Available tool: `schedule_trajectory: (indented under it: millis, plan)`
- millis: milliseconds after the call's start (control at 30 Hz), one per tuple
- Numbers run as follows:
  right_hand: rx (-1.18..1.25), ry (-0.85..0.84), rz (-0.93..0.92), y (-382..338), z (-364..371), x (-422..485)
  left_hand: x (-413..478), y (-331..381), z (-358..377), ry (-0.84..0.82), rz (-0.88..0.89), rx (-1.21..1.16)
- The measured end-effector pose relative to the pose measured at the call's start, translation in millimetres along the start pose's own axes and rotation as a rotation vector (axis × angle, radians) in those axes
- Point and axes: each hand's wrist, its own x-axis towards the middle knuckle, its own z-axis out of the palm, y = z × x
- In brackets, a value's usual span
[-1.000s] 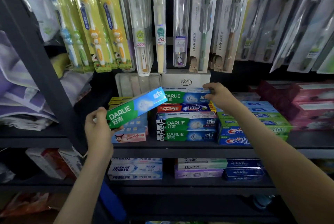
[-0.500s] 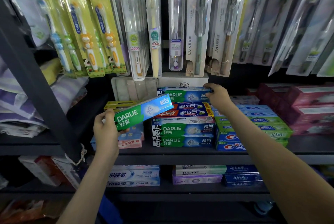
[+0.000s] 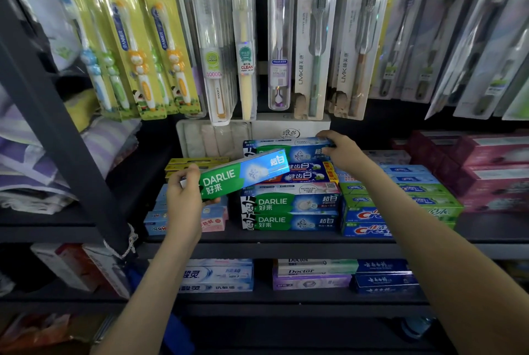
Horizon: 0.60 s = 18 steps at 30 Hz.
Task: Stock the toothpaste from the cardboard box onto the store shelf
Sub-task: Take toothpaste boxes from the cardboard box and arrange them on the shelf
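Observation:
My left hand [image 3: 184,200] grips the left end of a green and blue Darlie toothpaste box [image 3: 246,172], held tilted in front of the shelf [image 3: 272,240]. My right hand [image 3: 342,151] holds the right end of another Darlie box [image 3: 283,148] lying on top of the middle stack [image 3: 289,211] of toothpaste boxes. The held box hangs just left of that stack and overlaps its front. The cardboard box is not in view.
Toothbrush packs [image 3: 246,48] hang on hooks just above the stack. Crest boxes [image 3: 400,205] lie to the right, pink boxes [image 3: 492,171] farther right, small boxes [image 3: 183,220] to the left. A dark slanted post [image 3: 57,131] stands left. A lower shelf [image 3: 286,300] holds more toothpaste.
My left hand has carried the tilted Darlie box rightward, closer to the middle stack. My right hand stays on the top box of the stack.

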Motion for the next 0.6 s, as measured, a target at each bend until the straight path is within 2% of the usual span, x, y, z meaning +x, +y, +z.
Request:
schedule_trajectory:
  millis: [100, 167, 233, 300, 367, 600]
  plan:
    - [-0.029, -0.011, 0.011, -3, -5, -8, 1, 1, 6, -0.033, 0.015, 0.008]
    - [-0.038, 0.104, -0.036, -10, -10, -23, 2, 1, 12, -0.074, 0.024, 0.019]
    - [0.057, 0.203, -0.089, -19, -15, -46, 1, 3, 20, -0.125, 0.036, 0.027]
    - [0.193, 0.082, -0.088, -29, -17, -72, -1, 3, 31, -0.175, 0.045, 0.019]
    - [0.218, -0.046, -0.059, -32, -18, -88, -2, 3, 44, -0.216, 0.034, 0.006]
    - [0.115, 0.170, 0.017, -19, -21, -89, -3, -1, 68, -0.532, -0.076, -0.040]
